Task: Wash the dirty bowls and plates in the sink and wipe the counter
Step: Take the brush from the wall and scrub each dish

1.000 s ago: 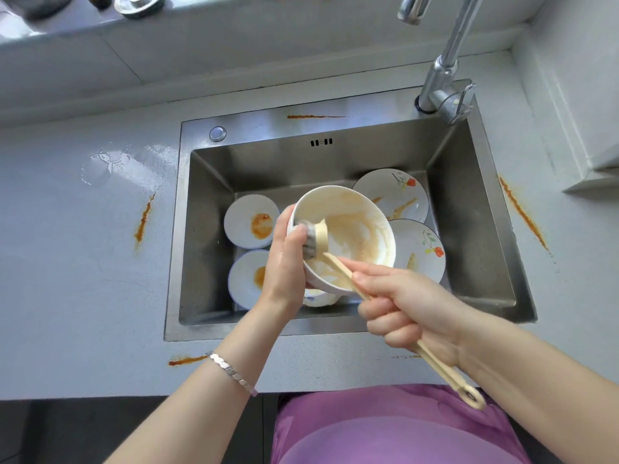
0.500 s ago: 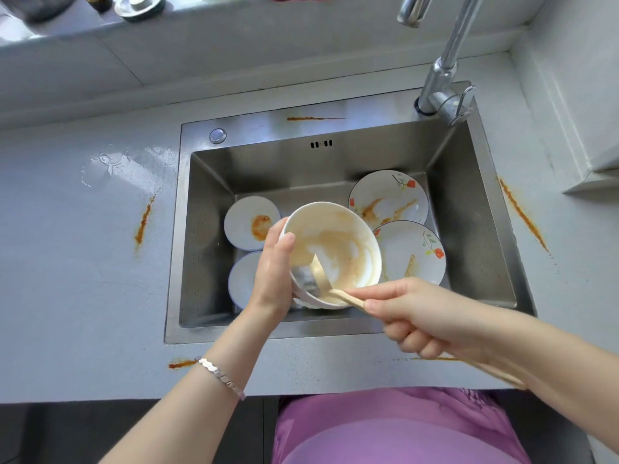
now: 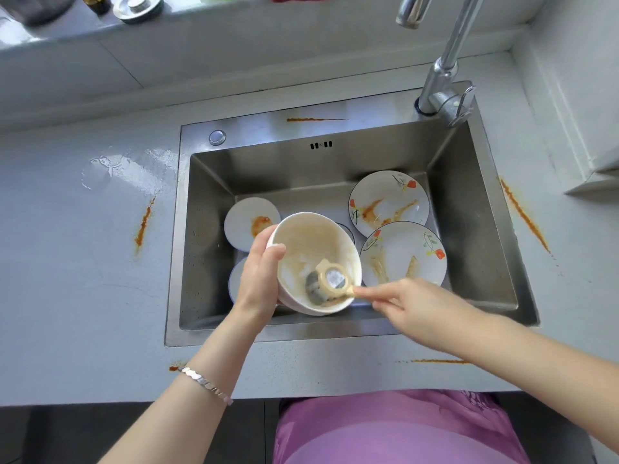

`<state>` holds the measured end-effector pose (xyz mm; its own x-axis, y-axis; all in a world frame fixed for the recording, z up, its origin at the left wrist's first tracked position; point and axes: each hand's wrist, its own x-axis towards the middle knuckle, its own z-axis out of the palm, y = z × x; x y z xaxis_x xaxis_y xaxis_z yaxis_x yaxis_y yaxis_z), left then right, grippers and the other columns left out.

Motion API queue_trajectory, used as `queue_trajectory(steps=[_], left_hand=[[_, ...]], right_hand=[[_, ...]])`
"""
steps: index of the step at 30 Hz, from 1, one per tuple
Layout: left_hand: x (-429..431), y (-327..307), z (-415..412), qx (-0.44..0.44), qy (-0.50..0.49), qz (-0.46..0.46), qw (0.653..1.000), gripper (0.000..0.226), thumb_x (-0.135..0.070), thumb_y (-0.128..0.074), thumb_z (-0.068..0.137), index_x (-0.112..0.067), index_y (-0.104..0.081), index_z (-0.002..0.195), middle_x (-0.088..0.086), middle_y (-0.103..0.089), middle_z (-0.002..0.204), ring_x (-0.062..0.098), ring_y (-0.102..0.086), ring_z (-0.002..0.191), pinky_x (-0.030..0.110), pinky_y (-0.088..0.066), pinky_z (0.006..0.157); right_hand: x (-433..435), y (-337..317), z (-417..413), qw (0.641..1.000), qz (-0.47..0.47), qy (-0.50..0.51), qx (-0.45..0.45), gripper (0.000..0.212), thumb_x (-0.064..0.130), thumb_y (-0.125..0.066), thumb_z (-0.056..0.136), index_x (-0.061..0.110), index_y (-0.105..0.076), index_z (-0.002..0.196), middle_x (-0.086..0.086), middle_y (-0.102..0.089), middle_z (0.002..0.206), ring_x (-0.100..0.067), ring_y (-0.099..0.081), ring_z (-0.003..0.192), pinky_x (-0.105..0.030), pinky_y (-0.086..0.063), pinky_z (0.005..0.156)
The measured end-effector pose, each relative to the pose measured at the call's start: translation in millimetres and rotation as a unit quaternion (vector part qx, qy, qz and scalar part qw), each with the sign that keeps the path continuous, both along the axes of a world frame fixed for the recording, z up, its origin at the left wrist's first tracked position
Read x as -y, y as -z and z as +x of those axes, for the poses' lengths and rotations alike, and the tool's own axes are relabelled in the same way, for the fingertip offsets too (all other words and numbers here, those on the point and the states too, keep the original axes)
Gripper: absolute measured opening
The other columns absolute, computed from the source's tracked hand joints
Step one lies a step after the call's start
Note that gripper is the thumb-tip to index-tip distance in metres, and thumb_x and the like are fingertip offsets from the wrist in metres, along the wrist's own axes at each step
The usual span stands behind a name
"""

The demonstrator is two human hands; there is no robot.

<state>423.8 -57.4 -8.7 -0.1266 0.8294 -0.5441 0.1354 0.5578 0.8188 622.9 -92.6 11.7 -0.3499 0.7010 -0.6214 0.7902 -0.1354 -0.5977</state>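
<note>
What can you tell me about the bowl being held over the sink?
The bowl is round, deep and white, likely ceramic, and its inside is smeared with tan-brown residue. It is tilted with its mouth toward the camera, above the steel sink. The left hand grips its rim, thumb inside. A cream brush, held by the right hand, has its head against the lower inner wall.
</note>
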Motion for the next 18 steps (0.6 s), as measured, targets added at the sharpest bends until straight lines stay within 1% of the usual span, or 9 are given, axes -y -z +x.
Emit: queue_trajectory(steps=[2,4,5,6,8,10,13,16,18], left_hand=[[1,3,1,0.003,-0.037,-0.023,0.999,0.026,-0.024,-0.037,0.093,-0.036,-0.051,0.111,-0.004,-0.057,0.103,0.024,-0.056,0.101,0.044,-0.055,0.074],[1,4,2,0.039,-0.080,-0.064,0.994,0.028,-0.024,-0.032,0.095,-0.034,-0.049,0.115,0.001,-0.058,0.104,0.024,-0.057,0.095,0.037,-0.055,0.061],[1,3,2,0.057,-0.094,-0.077,0.991,0.028,-0.025,-0.031,0.095,-0.034,-0.048,0.116,0.003,-0.058,0.105,0.025,-0.058,0.094,0.038,-0.055,0.061],[2,4,2,0.069,-0.097,-0.081,0.990,0.028,-0.024,-0.032,0.095,-0.034,-0.048,0.115,0.004,-0.059,0.107,0.027,-0.058,0.097,0.040,-0.056,0.064],[3,7,4,0.082,-0.077,-0.070,0.991,0.030,-0.026,-0.035,0.092,-0.037,-0.049,0.115,0.007,-0.058,0.115,0.029,-0.057,0.104,0.042,-0.055,0.069],[7,9,9,0.096,-0.038,-0.052,0.993,0.037,-0.031,-0.041,0.079,-0.040,-0.052,0.112,0.005,-0.059,0.116,0.026,-0.058,0.104,0.038,-0.056,0.065],[13,9,19,0.131,0.002,-0.046,0.990,0.046,-0.032,-0.040,0.066,-0.036,-0.052,0.110,0.001,-0.062,0.105,0.016,-0.061,0.089,0.026,-0.055,0.055],[17,10,24,0.147,0.028,-0.066,0.987,0.042,-0.033,-0.040,0.066,-0.034,-0.053,0.106,-0.001,-0.063,0.100,0.014,-0.062,0.083,0.024,-0.053,0.053],[16,14,24,0.125,0.053,-0.062,0.989,0.040,-0.034,-0.040,0.069,-0.041,-0.051,0.106,-0.003,-0.060,0.108,0.014,-0.060,0.095,0.026,-0.054,0.065]], right_hand=[[4,-6,5,0.992,-0.031,0.074,-0.101,0.035,0.022,-0.046,0.097,0.051,-0.051,0.116,0.040,-0.059,0.065,0.016,-0.056,0.063,-0.005,-0.042,0.061],[3,-2,17,0.958,0.010,0.219,-0.182,0.037,0.014,-0.053,0.093,0.045,-0.052,0.114,0.041,-0.055,0.060,0.021,-0.052,0.058,-0.001,-0.040,0.066],[2,3,23,0.931,0.034,0.298,-0.208,0.039,0.013,-0.056,0.091,0.042,-0.054,0.117,0.035,-0.060,0.065,0.018,-0.053,0.057,-0.002,-0.043,0.067],[1,9,29,0.902,0.035,0.363,-0.230,0.041,0.013,-0.058,0.089,0.039,-0.053,0.121,0.024,-0.065,0.067,0.012,-0.053,0.051,-0.003,-0.043,0.058],[0,15,31,0.861,-0.004,0.435,-0.264,0.049,0.022,-0.065,0.082,0.040,-0.050,0.124,-0.006,-0.071,0.079,-0.001,-0.042,0.035,-0.010,-0.031,0.037],[-1,20,26,0.830,-0.067,0.457,-0.312,0.061,0.040,-0.072,0.066,0.044,-0.050,0.123,-0.023,-0.068,0.092,-0.003,-0.026,0.034,-0.016,-0.019,0.035],[0,31,24,0.764,-0.163,0.463,-0.419,0.085,0.055,-0.086,0.040,0.043,-0.057,0.118,-0.001,-0.069,0.077,-0.001,-0.023,0.035,-0.013,-0.020,0.032],[2,36,25,0.755,-0.189,0.461,-0.427,0.067,0.038,-0.080,0.062,0.036,-0.056,0.125,-0.001,-0.061,0.076,-0.003,-0.027,0.037,-0.012,-0.024,0.032],[4,36,26,0.764,-0.178,0.474,-0.401,0.060,0.031,-0.071,0.070,0.034,-0.054,0.128,0.000,-0.062,0.074,-0.003,-0.027,0.039,-0.013,-0.024,0.034]])
